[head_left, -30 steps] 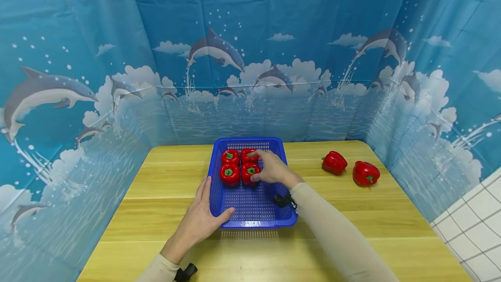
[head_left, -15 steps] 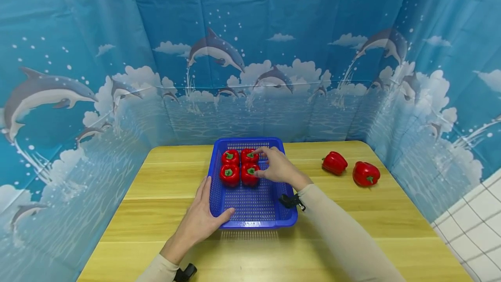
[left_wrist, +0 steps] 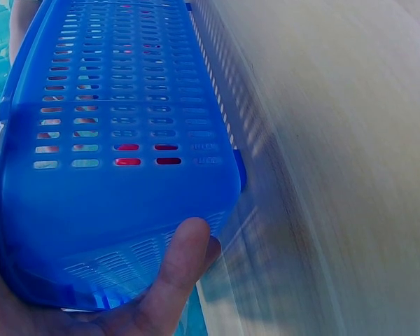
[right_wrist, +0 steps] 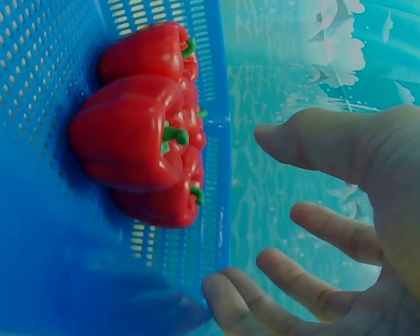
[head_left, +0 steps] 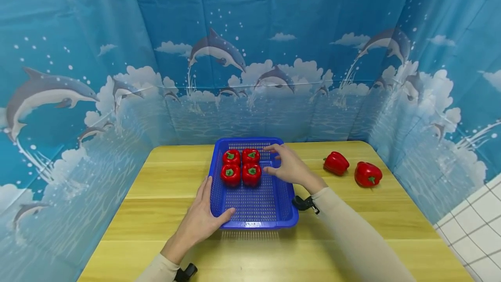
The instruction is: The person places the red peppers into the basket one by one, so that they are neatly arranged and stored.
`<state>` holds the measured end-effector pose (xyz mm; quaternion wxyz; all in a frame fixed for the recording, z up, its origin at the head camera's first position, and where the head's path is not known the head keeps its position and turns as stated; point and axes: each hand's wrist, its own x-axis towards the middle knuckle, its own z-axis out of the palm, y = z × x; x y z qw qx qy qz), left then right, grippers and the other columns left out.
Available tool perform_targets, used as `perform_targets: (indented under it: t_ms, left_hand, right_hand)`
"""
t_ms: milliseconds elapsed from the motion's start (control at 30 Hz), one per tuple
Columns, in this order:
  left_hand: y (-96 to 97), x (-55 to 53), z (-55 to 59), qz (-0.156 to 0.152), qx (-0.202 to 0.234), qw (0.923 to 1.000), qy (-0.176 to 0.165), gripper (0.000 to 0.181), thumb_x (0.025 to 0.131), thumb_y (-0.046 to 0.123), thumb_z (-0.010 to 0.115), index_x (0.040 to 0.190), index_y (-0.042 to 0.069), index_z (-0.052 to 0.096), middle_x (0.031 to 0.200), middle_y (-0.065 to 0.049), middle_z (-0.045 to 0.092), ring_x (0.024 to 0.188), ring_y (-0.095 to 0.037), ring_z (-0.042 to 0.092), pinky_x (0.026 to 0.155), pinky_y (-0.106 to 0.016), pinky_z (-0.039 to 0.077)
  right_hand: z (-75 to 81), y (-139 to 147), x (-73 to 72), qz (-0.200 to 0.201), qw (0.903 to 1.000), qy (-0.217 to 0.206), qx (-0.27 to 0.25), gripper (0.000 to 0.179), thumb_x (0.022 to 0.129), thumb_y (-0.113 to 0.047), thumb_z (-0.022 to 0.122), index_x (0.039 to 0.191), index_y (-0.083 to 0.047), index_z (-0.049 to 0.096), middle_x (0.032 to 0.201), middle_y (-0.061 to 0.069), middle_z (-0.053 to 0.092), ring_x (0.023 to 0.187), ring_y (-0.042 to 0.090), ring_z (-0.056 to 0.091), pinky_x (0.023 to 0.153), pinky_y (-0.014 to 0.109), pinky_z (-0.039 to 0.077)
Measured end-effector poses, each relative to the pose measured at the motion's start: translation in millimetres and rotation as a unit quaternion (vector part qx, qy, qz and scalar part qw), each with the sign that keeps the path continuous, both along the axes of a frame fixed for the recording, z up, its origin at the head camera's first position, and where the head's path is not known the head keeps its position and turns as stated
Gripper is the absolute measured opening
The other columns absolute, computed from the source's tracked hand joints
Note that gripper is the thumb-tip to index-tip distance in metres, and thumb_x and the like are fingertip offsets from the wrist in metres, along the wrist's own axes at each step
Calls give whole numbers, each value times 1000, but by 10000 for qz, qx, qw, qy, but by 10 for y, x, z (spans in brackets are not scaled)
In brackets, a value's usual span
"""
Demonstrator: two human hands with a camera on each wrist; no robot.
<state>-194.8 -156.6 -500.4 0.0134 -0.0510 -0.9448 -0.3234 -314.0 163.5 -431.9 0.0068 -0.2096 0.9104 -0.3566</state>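
Several red bell peppers (head_left: 251, 174) stand close together, green stems up, in the back left of a blue plastic basket (head_left: 256, 224). My left hand (head_left: 200, 217) rests against the basket's near left corner, its fingers straight along the left side and its thumb at the front rim. In the left wrist view, the hand (left_wrist: 178, 269) touches the basket's perforated outer wall (left_wrist: 112, 203). My right hand (head_left: 291, 166) hovers over the basket's right side, fingers spread and slightly bent, holding nothing. Apart from that hand (right_wrist: 336, 231), the peppers (right_wrist: 129, 133) appear in the right wrist view.
Two more red bell peppers lie on the wooden table (head_left: 156, 216) right of the basket: one on its side (head_left: 335, 163), the other farther right (head_left: 368, 174). A blue dolphin-print curtain (head_left: 250, 112) encloses the back and sides. White tiles (head_left: 477, 221) show at right.
My right hand has drawn away to the right from the peppers in the basket, and its fingers have come clear of them. The left hand and the basket stay in place.
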Motion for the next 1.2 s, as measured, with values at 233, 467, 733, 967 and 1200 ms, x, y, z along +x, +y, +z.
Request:
perform_targets:
  t_ms: [233, 467, 733, 967, 1200]
  left_hand:
    - [-2, -3, -4, 2, -21, 10000, 42, 129, 101, 70, 80, 189, 11, 8, 198, -17, 10, 169, -57, 46, 128, -76, 50]
    - [0, 8, 3, 20, -23, 10000, -50, 132, 98, 77, 79, 189, 11, 9, 198, -18, 11, 170, -58, 43, 129, -78, 48]
    - [-4, 1, 6, 3, -17, 10000, -8, 133, 97, 79, 77, 189, 11, 10, 198, -18, 11, 171, -57, 43, 129, -77, 48]
    - [-8, -1, 5, -4, 33, 10000, 19, 132, 98, 78, 78, 189, 12, 9, 198, -18, 11, 170, -57, 44, 129, -77, 48]
    - [-16, 0, 6, -16, 12, 10000, 30, 132, 98, 79, 77, 189, 11, 9, 198, -18, 11, 171, -57, 43, 130, -76, 48]
  right_hand:
    - [-13, 155, 7, -72, 9996, 255, -101, 63, 107, -26, 87, 164, -15, 63, 160, 26, 60, 148, 52, 67, 114, 68, 65]
    - [-83, 349, -12, -210, 9989, 400, -99, 60, 110, -30, 83, 164, -14, 62, 164, 28, 57, 149, 53, 65, 115, 70, 63]
    - [-121, 611, -71, -299, 9987, 381, -185, 64, 112, -33, 80, 168, -10, 59, 165, 26, 56, 150, 55, 60, 122, 75, 57]
    - [-220, 864, -116, -424, 9977, 532, -83, 62, 114, -32, 78, 169, -12, 58, 169, 25, 55, 153, 55, 58, 123, 76, 55]
    - [-343, 1112, -155, -633, 9958, 668, 9, 63, 114, -35, 79, 169, -12, 60, 174, 25, 54, 150, 52, 58, 122, 76, 54]
